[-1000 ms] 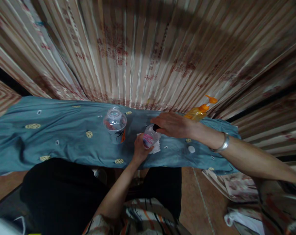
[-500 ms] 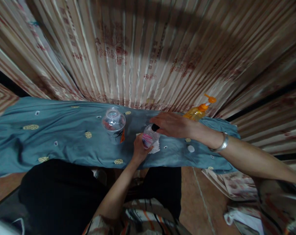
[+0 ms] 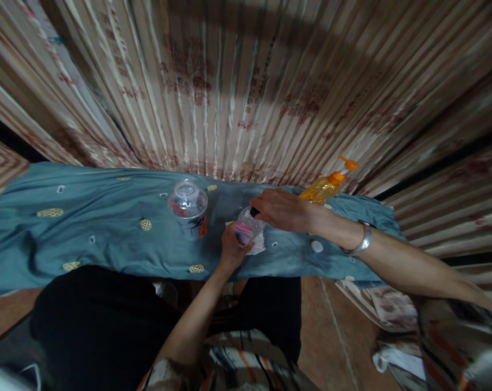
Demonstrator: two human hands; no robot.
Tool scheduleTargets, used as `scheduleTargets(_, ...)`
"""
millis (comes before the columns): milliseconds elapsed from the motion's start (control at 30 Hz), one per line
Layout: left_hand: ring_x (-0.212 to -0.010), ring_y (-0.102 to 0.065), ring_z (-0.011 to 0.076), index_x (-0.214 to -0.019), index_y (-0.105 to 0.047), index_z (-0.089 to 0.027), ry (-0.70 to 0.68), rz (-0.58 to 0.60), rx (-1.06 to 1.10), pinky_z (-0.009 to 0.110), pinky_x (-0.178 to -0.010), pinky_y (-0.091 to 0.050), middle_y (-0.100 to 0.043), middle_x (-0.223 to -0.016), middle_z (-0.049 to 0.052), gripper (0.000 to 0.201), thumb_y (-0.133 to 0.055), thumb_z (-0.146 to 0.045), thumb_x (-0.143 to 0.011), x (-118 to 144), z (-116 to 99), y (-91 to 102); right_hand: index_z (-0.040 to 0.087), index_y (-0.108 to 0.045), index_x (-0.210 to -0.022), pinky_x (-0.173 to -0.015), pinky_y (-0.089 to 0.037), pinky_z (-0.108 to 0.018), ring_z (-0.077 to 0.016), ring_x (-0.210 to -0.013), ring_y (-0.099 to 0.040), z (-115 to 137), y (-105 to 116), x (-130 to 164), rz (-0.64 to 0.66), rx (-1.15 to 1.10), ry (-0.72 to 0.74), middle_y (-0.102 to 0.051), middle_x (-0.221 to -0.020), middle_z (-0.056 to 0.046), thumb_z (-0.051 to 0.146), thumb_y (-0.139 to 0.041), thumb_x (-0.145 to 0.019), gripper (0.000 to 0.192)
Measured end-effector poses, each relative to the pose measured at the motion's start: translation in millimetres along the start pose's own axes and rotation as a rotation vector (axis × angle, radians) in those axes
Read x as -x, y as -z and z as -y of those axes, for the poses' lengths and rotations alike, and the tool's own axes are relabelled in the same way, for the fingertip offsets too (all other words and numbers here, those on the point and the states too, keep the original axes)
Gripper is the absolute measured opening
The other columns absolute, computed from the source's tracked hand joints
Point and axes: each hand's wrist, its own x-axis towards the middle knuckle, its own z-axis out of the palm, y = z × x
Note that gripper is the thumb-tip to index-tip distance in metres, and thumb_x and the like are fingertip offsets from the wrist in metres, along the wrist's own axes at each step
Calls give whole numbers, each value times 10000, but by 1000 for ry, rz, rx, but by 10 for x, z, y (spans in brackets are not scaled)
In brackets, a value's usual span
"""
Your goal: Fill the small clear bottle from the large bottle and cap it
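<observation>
at the middle of the blue cloth (image 3: 87, 228), the left hand (image 3: 229, 251) grips the small bottle (image 3: 246, 231) while the right hand (image 3: 284, 209), from 3 o'clock, pinches its black cap (image 3: 254, 212), apparently mid-twist, so the base wants firm holding.

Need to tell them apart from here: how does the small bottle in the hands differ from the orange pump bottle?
The small bottle is clear with a pink label and dark cap; the pump bottle holds orange liquid under an orange pump. The left hand and right hand grip the small one; the pump bottle stands untouched behind. Both are on the blue cloth.
</observation>
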Motion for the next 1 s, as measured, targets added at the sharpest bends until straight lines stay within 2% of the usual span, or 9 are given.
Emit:
scheduleTargets(200,-1296,-764,317,-1488,-714,-218,-2,-12,10,569,-1082,-686,-738,-1512,140,513,-812,-496,-1069,0,4,3,127,-803,-1292,-1086,-612,-421,-348,-1279,-817,-51,-167,-8,-98,-55,19,-888,-1231,-185,227,-690,-1165,197)
scheduleTargets(333,-1291,-765,315,-1484,-716,-219,-3,-9,23,566,-1080,-687,-740,-1509,139,508,-811,-496,-1069,-32,-27,24,169,-699,-1537,-1088,-636,-411,-320,-1284,-836,-231,-417,82,-285,-316,-67,-887,-1319,-154,309,-668,-1172,392)
scheduleTargets(433,-1288,-766,314,-1483,-716,-219,6,0,31,564,-1077,-688,-740,-1508,139,507,-812,-495,-1069,-57,-57,49,192,-635,-1640,-1180,-623,-438,-300,-1391,-811,-356,-865,87,-475,-526,-248,-845,-1484,-164,245,-495,-1202,463)
scheduleTargets(500,-1284,-768,313,-1484,-716,-218,16,10,34,563,-1074,-689,-742,-1504,138,507,-812,-495,-1069,-72,-76,69,129,-627,-1647,-1235,-608,-486,-332,-1452,-781,-358,-1253,18,-432,-574,-372,-800,-1554,-233,184,-532,-1143,516)
scheduleTargets(567,-1273,-771,309,-1481,-716,-217,26,24,34,557,-1067,-692,-745,-1495,137,505,-812,-494,-1070,-86,-94,91,62,-628,-1634,-1304,-563,-526,-381,-1567,-698,-279,-1636,-93,-314,-577,-433,-707,-1660,-312,149,-679,-1024,618)
scheduleTargets(633,-1257,-775,303,-1476,-718,-217,35,41,31,549,-1056,-695,-750,-1483,134,499,-811,-493,-1071,-98,-110,113,78,-645,-1619,-1322,-544,-570,-406,-1619,-640,-151,-1951,-210,-271,-576,-468,-662,-1702,-324,195,-767,-971,670)
scheduleTargets(733,-1246,-778,299,-1471,-720,-216,48,60,21,542,-1049,-697,-753,-1475,133,493,-810,-492,-1072,-115,-125,143,161,-735,-1473,-1247,-594,-570,-374,-1516,-701,34,-2249,-333,-341,-614,-435,-755,-1580,-253,230,-778,-963,516)
scheduleTargets(867,-1269,-772,307,-1481,-716,-217,73,64,-7,554,-1065,-692,-745,-1495,136,502,-812,-491,-1071,-137,-119,182,183,-799,-1165,-1171,-635,-486,-312,-1341,-793,181,-2391,-345,-442,-729,-394,-849,-1367,-198,139,-718,-983,203)
scheduleTargets(1000,-1285,-768,312,-1483,-716,-218,94,70,-23,563,-1077,-688,-742,-1506,138,504,-812,-491,-1070,-147,-109,234,185,-796,-1157,-1073,-678,-426,-293,-1189,-857,286,-2402,-216,-448,-806,-441,-883,-1254,-183,112,-657,-1022,207)
